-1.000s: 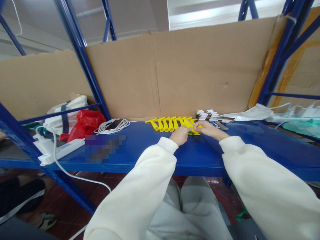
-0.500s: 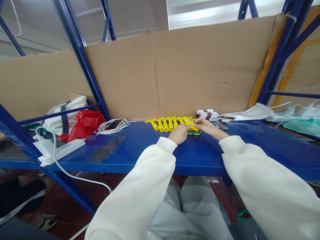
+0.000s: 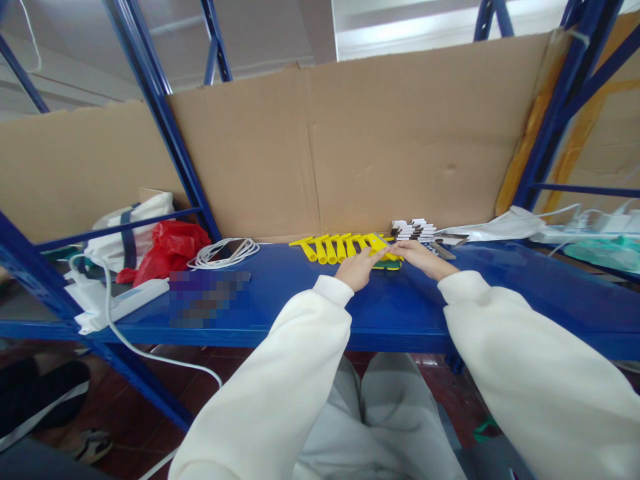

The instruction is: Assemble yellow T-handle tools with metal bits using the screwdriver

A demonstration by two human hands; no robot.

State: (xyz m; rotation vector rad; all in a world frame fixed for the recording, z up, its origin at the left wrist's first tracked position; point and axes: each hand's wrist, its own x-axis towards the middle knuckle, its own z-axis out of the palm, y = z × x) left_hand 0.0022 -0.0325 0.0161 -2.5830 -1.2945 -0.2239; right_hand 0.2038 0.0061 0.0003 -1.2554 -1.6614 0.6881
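Fingers (image 3: 379, 254) of the left hand (image 3: 356, 268) and right hand (image 3: 420, 259) gripped 1 yellow tool (image 3: 374, 241) near the back edge of the shelf (image 3: 290, 297). Yellow tubes (image 3: 331, 249) lined that edge leftward. Marks on a dark piece (image 3: 442, 251) were too small to read. A red bag (image 3: 173, 248), contents hidden, lay at the left edge.

Yellow piece (image 3: 375, 241) | pale grey strip along one edge | tilted | held up between both hands (image 3: 356, 268) (image 3: 416, 257)
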